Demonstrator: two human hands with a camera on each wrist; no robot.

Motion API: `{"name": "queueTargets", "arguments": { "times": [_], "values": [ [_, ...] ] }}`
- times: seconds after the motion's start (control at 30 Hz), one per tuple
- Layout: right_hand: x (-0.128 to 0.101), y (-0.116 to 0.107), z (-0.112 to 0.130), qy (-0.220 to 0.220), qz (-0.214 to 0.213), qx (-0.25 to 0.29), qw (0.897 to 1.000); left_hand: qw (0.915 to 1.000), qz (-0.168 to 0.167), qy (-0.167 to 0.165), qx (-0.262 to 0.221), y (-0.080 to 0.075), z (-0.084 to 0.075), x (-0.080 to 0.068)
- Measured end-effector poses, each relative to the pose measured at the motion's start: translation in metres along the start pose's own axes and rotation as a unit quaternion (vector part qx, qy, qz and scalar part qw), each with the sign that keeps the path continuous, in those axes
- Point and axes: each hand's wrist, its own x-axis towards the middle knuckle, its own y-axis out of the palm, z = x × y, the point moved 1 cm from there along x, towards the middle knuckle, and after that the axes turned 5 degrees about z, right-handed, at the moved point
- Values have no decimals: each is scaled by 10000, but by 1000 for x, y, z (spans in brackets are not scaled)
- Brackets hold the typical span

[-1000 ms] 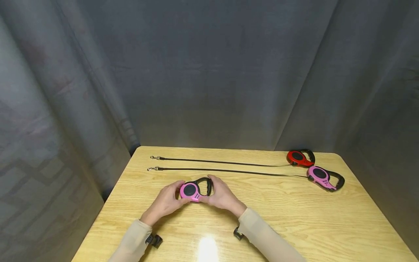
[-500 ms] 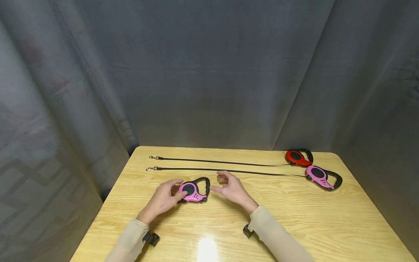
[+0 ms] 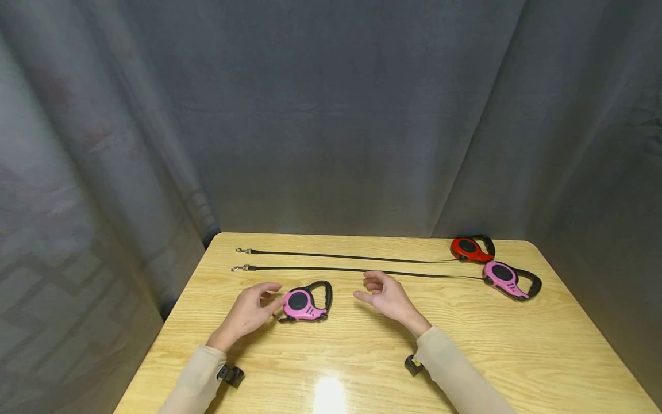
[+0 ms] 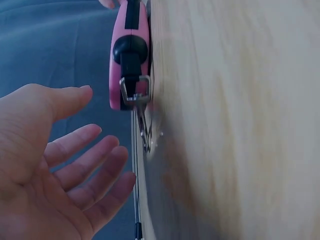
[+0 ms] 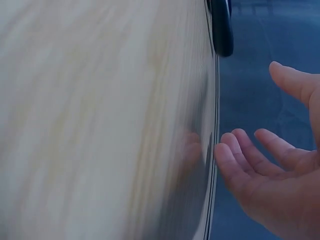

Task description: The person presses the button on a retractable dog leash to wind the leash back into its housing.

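Note:
A pink retractable dog leash point(image 3: 302, 305) with a black handle lies on the table between the two hands. Its metal clip point(image 4: 142, 112) hangs out at the near-left end, as the left wrist view shows. My left hand point(image 3: 250, 310) is just left of the pink casing, fingers loosely bent and apart from it in the left wrist view. To the right of the handle, my right hand point(image 3: 391, 300) hovers over the wood with fingers spread and nothing in them. In the right wrist view the handle end point(image 5: 222, 30) is beyond the thumb.
A second pink leash point(image 3: 509, 282) and a red leash point(image 3: 472, 249) lie at the back right of the wooden table point(image 3: 465, 345). Their black straps run left to metal clips point(image 3: 241, 268). Grey curtains point(image 3: 331, 115) stand behind and beside the table.
Both hands have let go of the middle pink leash. The right hand has moved away to the right, the left hand slightly left. The leash stays on the table.

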Motion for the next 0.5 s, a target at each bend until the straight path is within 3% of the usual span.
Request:
{"name": "queueTargets", "arguments": {
  "times": [0.5],
  "values": [
    [-5, -26, -7, 35, 4, -349, 9994, 10000, -43, -26, 83, -14, 13, 3]
  ]
}}
